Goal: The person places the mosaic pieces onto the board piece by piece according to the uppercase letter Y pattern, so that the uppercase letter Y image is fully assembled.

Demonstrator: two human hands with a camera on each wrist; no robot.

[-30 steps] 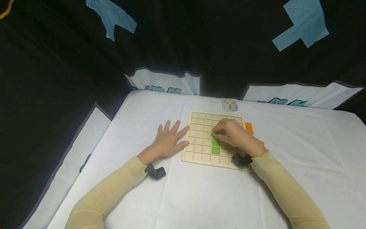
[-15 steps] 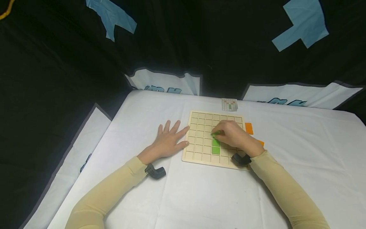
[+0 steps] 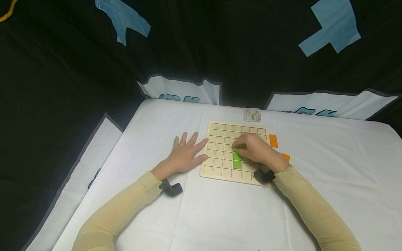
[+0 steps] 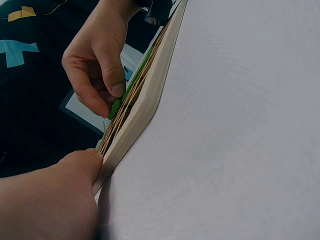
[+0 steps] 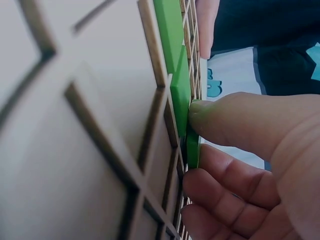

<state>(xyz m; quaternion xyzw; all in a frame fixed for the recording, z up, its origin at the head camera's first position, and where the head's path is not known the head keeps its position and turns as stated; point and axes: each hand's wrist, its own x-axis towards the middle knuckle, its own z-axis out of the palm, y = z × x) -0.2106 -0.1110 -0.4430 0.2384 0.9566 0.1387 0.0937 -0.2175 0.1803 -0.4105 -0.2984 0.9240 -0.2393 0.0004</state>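
Observation:
A pale wooden grid board (image 3: 220, 150) lies on the white table. Two green square tiles (image 3: 237, 160) sit in its cells, one behind the other. My right hand (image 3: 254, 148) is over the board and pinches another green tile (image 5: 193, 147) between thumb and fingers; in the right wrist view it stands at a tilt, close against the seated tiles. Flat on the cloth at the board's left is my left hand (image 3: 183, 157), fingers spread, its thumb and one finger touching the board's left edge. My right hand hides part of the grid.
An orange tile piece (image 3: 273, 141) lies beside the board's right edge. Another orange piece (image 3: 286, 157) shows partly behind the right wrist. Beyond the board lies a small card (image 3: 252, 114) printed with a coloured grid. A black curtain (image 3: 201, 45) hangs past the table's far edge.
My right hand has shifted very slightly toward me, still pinching the green tile, and more of the nearer orange piece shows. The left hand has stayed in place.

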